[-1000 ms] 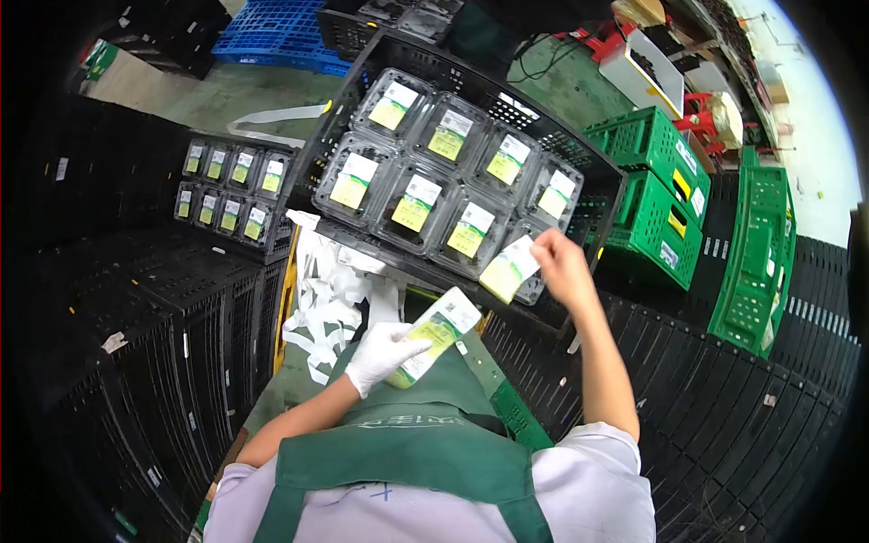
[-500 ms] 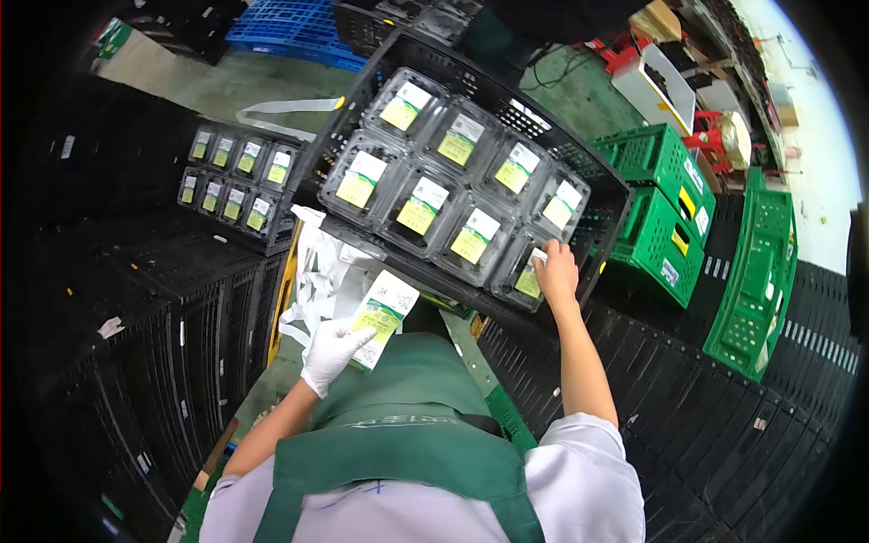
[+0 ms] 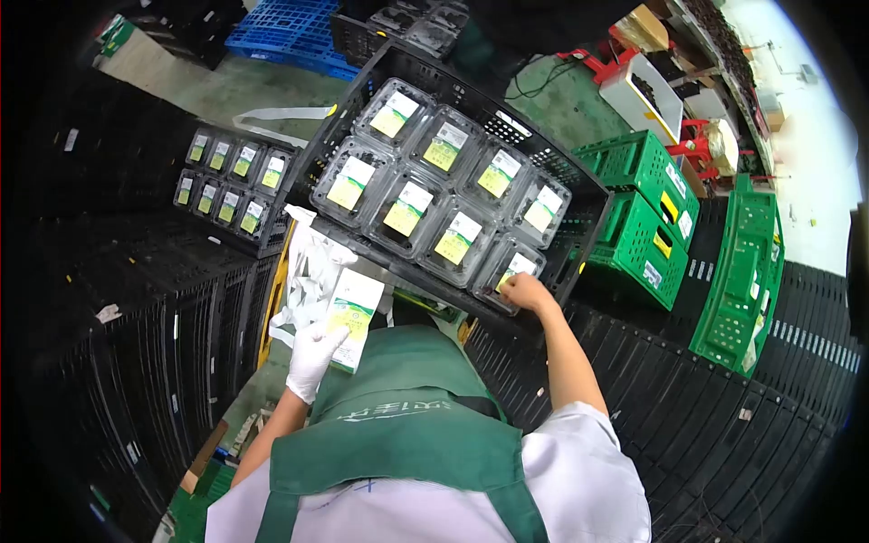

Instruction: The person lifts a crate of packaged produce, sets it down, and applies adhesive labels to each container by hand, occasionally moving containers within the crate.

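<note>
My left hand [image 3: 313,356], in a white glove, is closed on a sheet of labels [image 3: 354,306] printed white, green and yellow, held in front of the apron. My bare right hand [image 3: 529,294] has its fingers curled against the label [image 3: 517,268] on the lid of the nearest right clear plastic clamshell box [image 3: 487,275]. Whether its fingertips pinch anything is hidden. Several more labelled clamshells [image 3: 407,209] with dark contents stand in two rows in a black crate [image 3: 434,288].
White backing paper [image 3: 312,267] hangs in loose folds left of the crate. Another black crate with labelled clamshells [image 3: 214,201] stands at the left. Green crates [image 3: 641,244] are stacked at the right, near black crates [image 3: 670,407]. A blue pallet [image 3: 288,38] lies at the back.
The fingers of my right hand have curled in and moved slightly left and down over the label, uncovering more of it. My left hand has shifted left with the labels. The whole view has shifted slightly.
</note>
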Available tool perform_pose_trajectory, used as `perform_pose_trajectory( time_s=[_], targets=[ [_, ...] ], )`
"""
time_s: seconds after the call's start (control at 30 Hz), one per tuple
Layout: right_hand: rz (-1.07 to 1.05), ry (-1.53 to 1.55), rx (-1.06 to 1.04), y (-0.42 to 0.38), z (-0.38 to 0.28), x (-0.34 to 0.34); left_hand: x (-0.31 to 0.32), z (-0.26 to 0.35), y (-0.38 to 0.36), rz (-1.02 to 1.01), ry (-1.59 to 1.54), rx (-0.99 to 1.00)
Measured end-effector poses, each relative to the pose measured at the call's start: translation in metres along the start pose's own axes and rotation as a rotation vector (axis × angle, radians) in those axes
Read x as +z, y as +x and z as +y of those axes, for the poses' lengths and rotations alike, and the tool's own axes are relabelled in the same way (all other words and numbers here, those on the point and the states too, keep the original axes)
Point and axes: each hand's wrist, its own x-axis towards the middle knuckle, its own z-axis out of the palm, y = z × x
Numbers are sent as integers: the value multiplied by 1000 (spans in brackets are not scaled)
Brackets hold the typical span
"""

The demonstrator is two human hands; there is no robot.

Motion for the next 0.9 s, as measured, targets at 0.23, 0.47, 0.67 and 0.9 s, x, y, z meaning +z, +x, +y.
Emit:
perform_pose_trajectory(
  time_s=[0.23,0.47,0.67,0.9],
  targets=[
    [507,66,-70,40,3,-2,6,-3,-24,51,-64,-6],
    [-302,744,-587,-88,-170,-35,25,8,-27,36,43,200],
    [-125,914,-437,-129,-214,2,0,10,-36,-171,84,88],
    [61,654,-815,-198,-301,4,-76,-58,-40,-180,384,439]
  ],
)
